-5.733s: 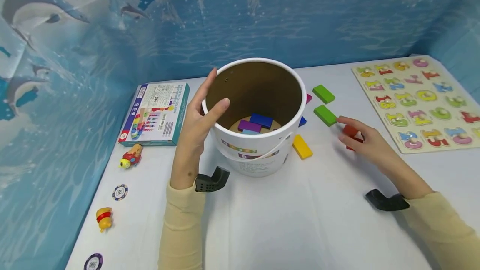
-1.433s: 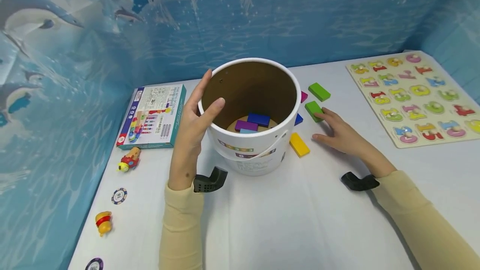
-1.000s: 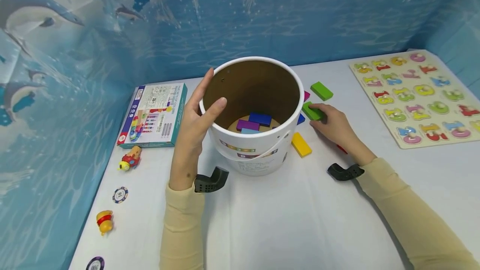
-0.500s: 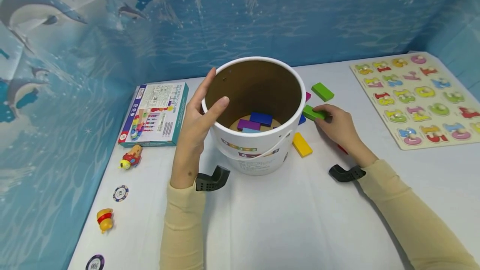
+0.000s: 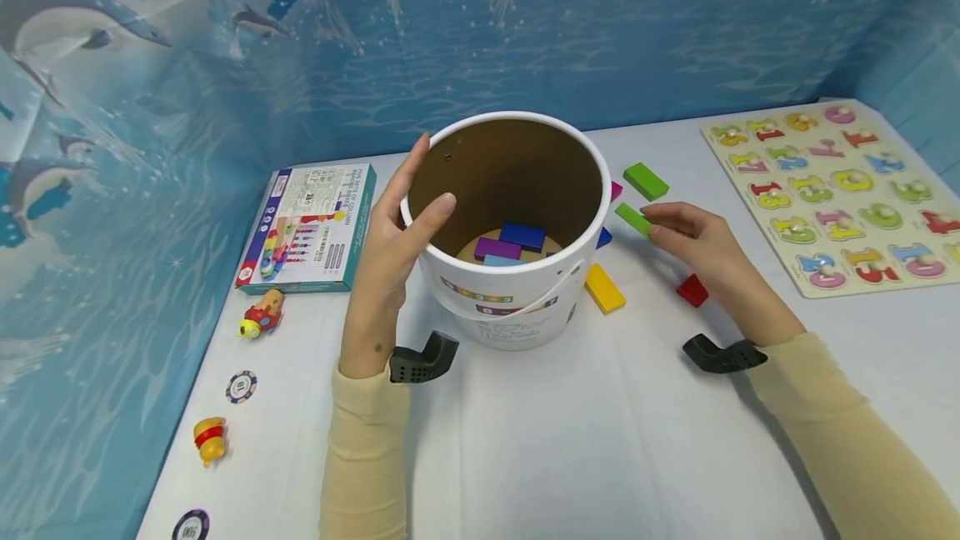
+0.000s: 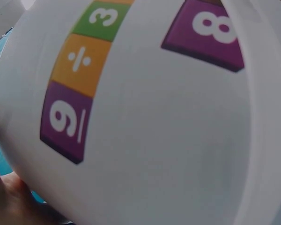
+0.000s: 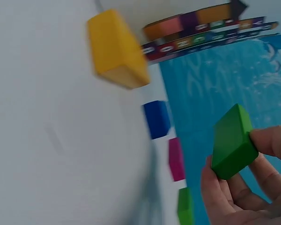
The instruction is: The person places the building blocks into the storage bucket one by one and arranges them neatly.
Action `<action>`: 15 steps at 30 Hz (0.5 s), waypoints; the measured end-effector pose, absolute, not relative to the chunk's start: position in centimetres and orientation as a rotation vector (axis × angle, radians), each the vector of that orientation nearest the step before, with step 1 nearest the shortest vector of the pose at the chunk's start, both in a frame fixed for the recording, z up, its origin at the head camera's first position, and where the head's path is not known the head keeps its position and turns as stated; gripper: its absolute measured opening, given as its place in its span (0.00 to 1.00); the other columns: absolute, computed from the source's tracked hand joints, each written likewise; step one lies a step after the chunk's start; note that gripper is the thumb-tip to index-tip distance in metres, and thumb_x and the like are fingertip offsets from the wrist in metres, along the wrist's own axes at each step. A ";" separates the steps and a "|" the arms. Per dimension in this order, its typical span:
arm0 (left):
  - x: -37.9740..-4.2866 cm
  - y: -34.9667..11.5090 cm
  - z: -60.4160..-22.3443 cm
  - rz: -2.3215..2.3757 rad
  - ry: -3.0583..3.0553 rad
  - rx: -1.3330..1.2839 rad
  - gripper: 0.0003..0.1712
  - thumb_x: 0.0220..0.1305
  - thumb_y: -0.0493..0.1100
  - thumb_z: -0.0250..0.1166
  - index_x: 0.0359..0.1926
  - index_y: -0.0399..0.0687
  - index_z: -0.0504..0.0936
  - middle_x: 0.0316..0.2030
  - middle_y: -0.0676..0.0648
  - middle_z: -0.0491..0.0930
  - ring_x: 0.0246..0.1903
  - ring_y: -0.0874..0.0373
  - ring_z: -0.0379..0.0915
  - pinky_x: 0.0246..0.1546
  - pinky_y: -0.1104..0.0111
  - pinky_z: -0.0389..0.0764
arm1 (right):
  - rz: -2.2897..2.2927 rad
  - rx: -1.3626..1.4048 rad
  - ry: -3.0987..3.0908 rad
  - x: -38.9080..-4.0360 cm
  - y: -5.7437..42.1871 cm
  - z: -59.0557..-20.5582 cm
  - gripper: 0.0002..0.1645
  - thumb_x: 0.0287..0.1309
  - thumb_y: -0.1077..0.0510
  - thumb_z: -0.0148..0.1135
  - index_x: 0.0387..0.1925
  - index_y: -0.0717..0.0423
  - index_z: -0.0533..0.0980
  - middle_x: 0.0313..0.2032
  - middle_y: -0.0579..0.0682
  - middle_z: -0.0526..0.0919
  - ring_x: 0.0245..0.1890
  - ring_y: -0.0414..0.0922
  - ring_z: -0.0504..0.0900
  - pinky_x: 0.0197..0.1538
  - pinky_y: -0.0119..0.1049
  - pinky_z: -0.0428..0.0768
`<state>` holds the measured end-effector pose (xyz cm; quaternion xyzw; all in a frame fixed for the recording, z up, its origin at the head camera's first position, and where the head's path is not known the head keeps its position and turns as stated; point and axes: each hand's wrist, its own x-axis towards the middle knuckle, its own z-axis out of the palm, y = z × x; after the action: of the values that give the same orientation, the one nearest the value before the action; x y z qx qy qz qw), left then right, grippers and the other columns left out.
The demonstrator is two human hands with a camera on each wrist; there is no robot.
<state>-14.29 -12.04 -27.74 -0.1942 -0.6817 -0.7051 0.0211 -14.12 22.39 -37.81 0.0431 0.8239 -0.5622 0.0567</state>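
My left hand grips the left side of a white bucket, its thumb over the rim and its fingers along the outer wall. Inside the bucket lie a purple block, a dark blue block and a light blue one, partly hidden. To the bucket's right, my right hand pinches a green block between thumb and fingers, held above the table in the right wrist view. A red block lies below that hand. Another green block lies farther back.
A yellow block lies beside the bucket; blue and magenta blocks are partly behind it. A number puzzle board lies at right. At left are a box, small toy figures and round chips.
My right hand has moved from near the red block to the nearer green block, taken hold of it and raised it, drawing slightly back right. The left hand stays on the bucket.
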 end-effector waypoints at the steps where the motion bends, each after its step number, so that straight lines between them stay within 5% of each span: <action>1: -14.3 -12.1 -27.7 -2.188 -2.109 -0.602 0.44 0.48 0.60 0.64 0.65 0.55 0.59 0.64 0.58 0.54 0.62 0.64 0.46 0.59 0.53 0.55 | -1.770 0.128 2.446 -14.0 22.4 -37.3 0.27 0.58 0.46 0.53 0.57 0.50 0.65 0.53 0.46 0.68 0.48 0.41 0.68 0.46 0.24 0.73; 7: -14.2 -12.1 -27.7 -2.187 -2.104 -0.608 0.43 0.49 0.59 0.64 0.65 0.55 0.59 0.64 0.57 0.54 0.63 0.63 0.46 0.58 0.54 0.57 | -2.261 -0.019 2.052 -13.0 22.2 -33.8 0.23 0.58 0.58 0.55 0.55 0.60 0.66 0.53 0.50 0.65 0.51 0.46 0.64 0.44 0.26 0.74; 15: -14.3 -12.0 -27.7 -2.180 -2.111 -0.613 0.44 0.48 0.60 0.64 0.65 0.54 0.59 0.64 0.57 0.55 0.63 0.63 0.46 0.59 0.53 0.57 | -2.563 -0.471 1.838 -11.7 20.8 -27.8 0.19 0.58 0.73 0.46 0.52 0.71 0.66 0.48 0.57 0.71 0.50 0.50 0.68 0.48 0.32 0.73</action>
<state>-14.31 -11.99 -27.71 -0.1981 -0.6817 -0.7040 0.0229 -11.74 20.82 -27.78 -0.1475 0.5764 -0.8034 -0.0235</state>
